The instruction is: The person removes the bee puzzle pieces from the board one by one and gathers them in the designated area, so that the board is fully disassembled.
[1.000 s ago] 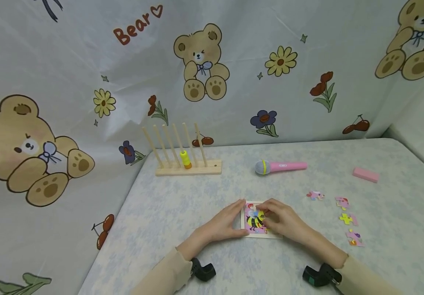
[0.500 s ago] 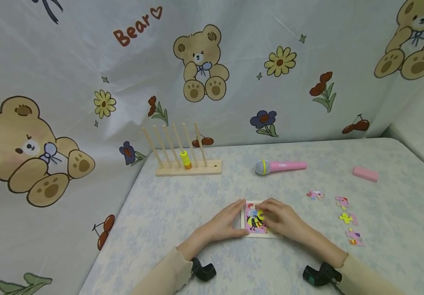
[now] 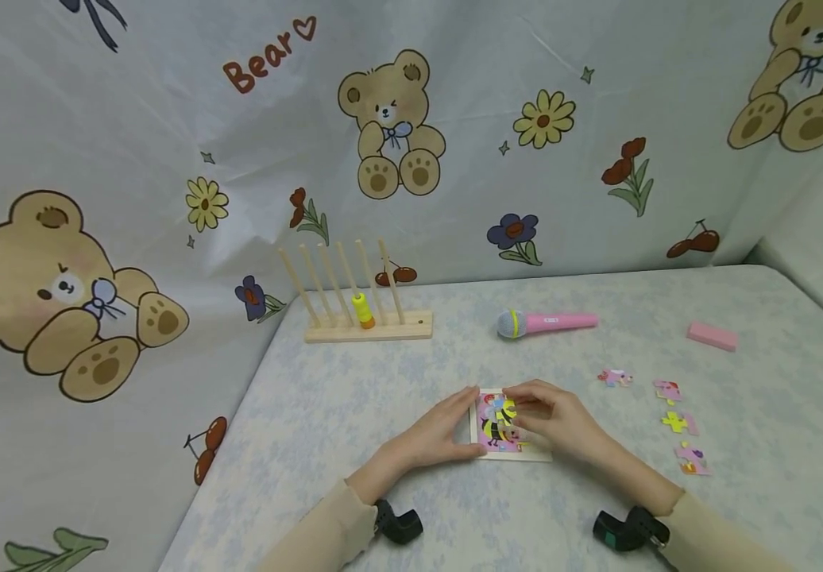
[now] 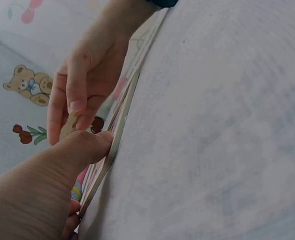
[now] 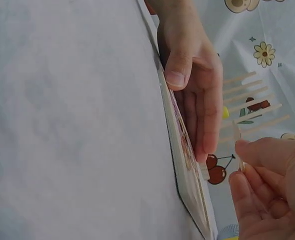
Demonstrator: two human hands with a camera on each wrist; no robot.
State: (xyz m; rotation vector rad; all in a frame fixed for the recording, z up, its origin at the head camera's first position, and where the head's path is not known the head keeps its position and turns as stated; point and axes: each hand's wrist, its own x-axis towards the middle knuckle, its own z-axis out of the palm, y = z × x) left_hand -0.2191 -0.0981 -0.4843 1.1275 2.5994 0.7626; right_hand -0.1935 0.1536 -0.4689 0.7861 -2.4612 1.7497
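Note:
A small jigsaw puzzle board [image 3: 526, 457] with a pale wooden rim and a bee picture lies on the table. My left hand [image 3: 429, 433] holds its left side, the thumb at the near edge and the fingers toward the far one. Over the board's right part, my right hand [image 3: 562, 417] pinches a puzzle piece between thumb and fingers. In the left wrist view the piece [image 4: 68, 126] shows its tan side; the right wrist view has the piece [image 5: 237, 131] nearly edge-on, raised off the board [image 5: 180, 155]. The right fingers hide part of the picture in the head view.
Loose puzzle pieces lie to the right, among them a yellow-and-pink piece [image 3: 678, 423] and a pink piece [image 3: 615, 378]. Farther back are a pink toy microphone [image 3: 554, 322], a pink block [image 3: 712, 336] and a wooden peg stand [image 3: 368, 330] with yellow and orange beads.
My right hand has shifted slightly right and turned, lifting its fingers; more of the bee picture now shows. My left hand keeps its hold on the puzzle board.

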